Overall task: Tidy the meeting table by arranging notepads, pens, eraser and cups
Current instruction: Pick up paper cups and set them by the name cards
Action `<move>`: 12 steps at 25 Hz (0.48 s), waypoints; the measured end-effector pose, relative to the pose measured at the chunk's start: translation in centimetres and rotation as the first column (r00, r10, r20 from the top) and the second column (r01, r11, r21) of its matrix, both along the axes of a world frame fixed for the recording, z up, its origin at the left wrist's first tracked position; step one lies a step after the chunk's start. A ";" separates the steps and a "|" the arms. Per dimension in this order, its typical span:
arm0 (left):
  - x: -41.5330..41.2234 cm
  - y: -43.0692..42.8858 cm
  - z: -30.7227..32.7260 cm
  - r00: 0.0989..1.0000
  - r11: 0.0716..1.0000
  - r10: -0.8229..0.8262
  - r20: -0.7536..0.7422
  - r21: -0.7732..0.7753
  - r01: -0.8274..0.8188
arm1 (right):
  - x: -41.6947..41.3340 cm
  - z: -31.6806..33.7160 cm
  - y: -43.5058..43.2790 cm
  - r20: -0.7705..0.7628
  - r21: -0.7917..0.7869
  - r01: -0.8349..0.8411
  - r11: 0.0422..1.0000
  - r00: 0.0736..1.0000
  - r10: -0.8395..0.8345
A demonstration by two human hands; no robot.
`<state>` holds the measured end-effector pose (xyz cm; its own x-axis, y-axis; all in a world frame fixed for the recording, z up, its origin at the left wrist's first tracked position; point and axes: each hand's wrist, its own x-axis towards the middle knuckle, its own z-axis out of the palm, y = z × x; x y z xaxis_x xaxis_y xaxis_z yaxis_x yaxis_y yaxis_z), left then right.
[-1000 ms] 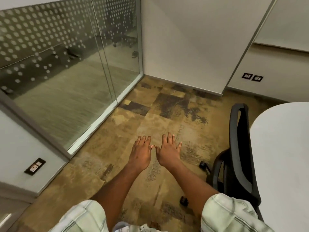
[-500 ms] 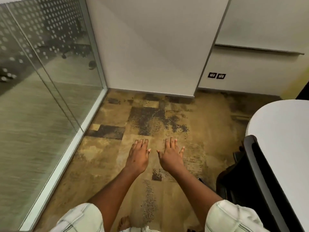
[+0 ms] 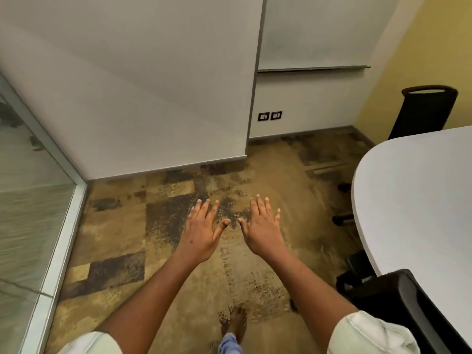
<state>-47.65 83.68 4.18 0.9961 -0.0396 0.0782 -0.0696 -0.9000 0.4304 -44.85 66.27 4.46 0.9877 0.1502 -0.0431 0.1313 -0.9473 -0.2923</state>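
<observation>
My left hand (image 3: pixel 203 228) and my right hand (image 3: pixel 263 227) are stretched out in front of me over the carpet, palms down, fingers straight and spread. Neither hand holds anything. The rounded end of the white meeting table (image 3: pixel 413 200) comes in at the right edge. No notepads, pens, eraser or cups show on the part of the table in view.
A black office chair (image 3: pixel 406 300) stands at the table's near side, lower right. Another black chair (image 3: pixel 426 111) stands by the yellow wall behind the table. A glass partition (image 3: pixel 28 200) runs along the left. A white wall with sockets (image 3: pixel 269 115) is ahead.
The view has swung to the right: the glass partition slid left, the table and a second chair came further into view. My hands stay outstretched, a little further apart.
</observation>
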 end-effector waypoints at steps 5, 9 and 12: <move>12.1 -2.8 1.8 0.998 0.999 -0.048 -0.037 0.016 0.048 | 11.9 1.1 -1.3 0.006 -0.021 0.005 1.000 1.000 -0.005; 21.4 -4.7 2.6 0.996 0.996 -0.080 0.034 0.030 0.079 | 20.1 1.6 -2.6 0.024 -0.048 0.043 0.998 0.999 -0.042; 29.6 -6.1 2.5 0.991 0.993 -0.121 0.059 0.012 0.120 | 27.3 1.6 -3.9 0.025 -0.054 0.099 0.994 0.995 -0.097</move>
<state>-18.04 77.61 6.72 0.9776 -0.1598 0.1366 -0.2030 -0.8871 0.4145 -17.55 62.40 6.11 0.9984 0.0507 -0.0265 0.0430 -0.9705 -0.2372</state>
